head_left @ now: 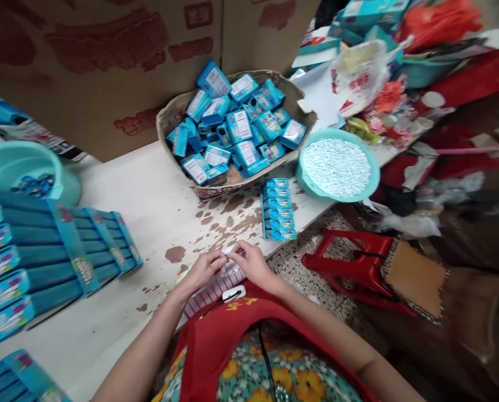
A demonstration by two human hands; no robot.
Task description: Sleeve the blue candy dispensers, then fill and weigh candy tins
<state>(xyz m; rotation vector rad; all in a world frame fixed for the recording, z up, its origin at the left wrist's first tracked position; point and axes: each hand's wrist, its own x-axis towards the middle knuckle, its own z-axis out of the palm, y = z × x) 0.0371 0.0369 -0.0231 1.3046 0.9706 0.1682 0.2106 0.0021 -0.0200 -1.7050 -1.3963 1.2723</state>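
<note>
My left hand (207, 269) and my right hand (252, 261) meet at the table's front edge. Their fingertips pinch together, closed around something too small and hidden to name. A pale whitish-blue bit (229, 249) shows just beyond the fingertips. Under both hands, against the red apron (216, 329), lies a clear plastic pack (210, 296) with pinkish stripes, partly covered by the hands. Ahead and right of my right hand, a row of small blue boxes (279, 209) with round marks lies on the table.
A torn cardboard tray (178, 181) holds several blue boxes. Beside it stands a turquoise bowl (374, 181) of small whitish pieces. Long blue cartons (44, 251) are stacked at left, near a turquoise tub (67, 184). A red stool (345, 257) stands on the floor at right.
</note>
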